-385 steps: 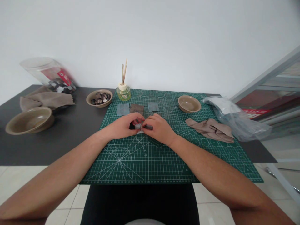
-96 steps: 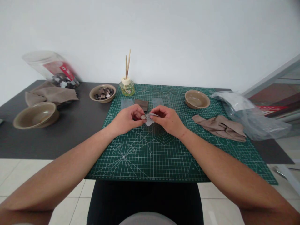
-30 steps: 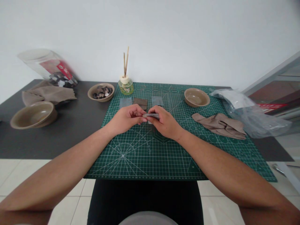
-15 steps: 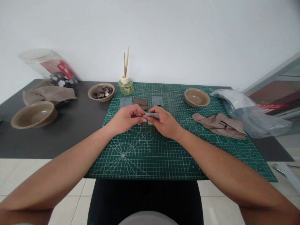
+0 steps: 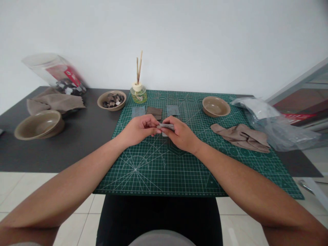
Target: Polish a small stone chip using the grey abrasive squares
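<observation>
Here, my left hand (image 5: 138,130) and right hand (image 5: 183,135) pinch the grey cloth (image 5: 167,126) above the mat (image 5: 153,174), each grip closed on one end, probably because so small a piece needs steadying.

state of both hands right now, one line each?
Left hand: closed, fingertips pinching one end of the gray piece.
Right hand: closed, holding the same gray piece between thumb and fingers.

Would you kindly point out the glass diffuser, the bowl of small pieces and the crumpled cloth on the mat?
Diffuser (image 5: 138,93): head view, glass body.
Bowl (image 5: 111,108): head view, front wall.
Cloth (image 5: 235,135): head view, middle folds.
</observation>
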A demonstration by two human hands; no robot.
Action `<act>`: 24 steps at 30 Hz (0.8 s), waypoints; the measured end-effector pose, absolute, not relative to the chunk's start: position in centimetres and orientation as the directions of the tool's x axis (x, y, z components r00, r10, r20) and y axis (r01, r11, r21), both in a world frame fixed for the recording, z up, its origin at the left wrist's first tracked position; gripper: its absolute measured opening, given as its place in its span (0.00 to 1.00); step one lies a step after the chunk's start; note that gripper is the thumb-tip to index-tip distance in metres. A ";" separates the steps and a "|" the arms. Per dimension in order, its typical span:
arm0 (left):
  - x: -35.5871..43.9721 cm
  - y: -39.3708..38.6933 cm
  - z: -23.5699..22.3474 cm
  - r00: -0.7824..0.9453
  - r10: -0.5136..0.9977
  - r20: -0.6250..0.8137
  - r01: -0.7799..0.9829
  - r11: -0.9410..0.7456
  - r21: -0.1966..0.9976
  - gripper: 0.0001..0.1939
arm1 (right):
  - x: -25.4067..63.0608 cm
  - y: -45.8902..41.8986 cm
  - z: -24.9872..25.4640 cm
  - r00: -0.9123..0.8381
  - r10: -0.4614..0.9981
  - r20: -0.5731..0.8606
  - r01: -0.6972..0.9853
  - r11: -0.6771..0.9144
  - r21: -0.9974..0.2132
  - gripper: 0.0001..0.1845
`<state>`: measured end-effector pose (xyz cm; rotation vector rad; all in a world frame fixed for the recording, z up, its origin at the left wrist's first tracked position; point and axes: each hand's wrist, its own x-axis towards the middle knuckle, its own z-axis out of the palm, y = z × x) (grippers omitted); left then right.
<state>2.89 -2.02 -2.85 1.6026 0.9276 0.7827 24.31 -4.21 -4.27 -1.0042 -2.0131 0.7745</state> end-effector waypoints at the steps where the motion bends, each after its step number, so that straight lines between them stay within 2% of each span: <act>1: 2.9 -2.0 -2.8 0.479 0.878 0.024 0.174 -0.122 0.977 0.13 | 24.3 -4.2 -4.2 -0.412 0.843 0.347 0.398 0.509 -0.763 0.05; 11: 3.0 -2.0 -2.6 0.473 0.880 0.043 0.194 -0.152 0.969 0.14 | 24.3 -4.4 -4.1 -0.375 0.838 0.396 0.396 0.531 -0.749 0.10; 19: 3.0 -2.0 -2.7 0.458 0.884 0.091 0.166 -0.185 0.969 0.15 | 24.5 -4.3 -4.2 -0.294 0.861 0.415 0.425 0.507 -0.750 0.09; 24: 3.0 -2.0 -2.9 0.475 0.867 0.150 0.126 -0.236 0.964 0.14 | 24.6 -4.1 -4.3 -0.246 0.904 0.349 0.442 0.426 -0.790 0.09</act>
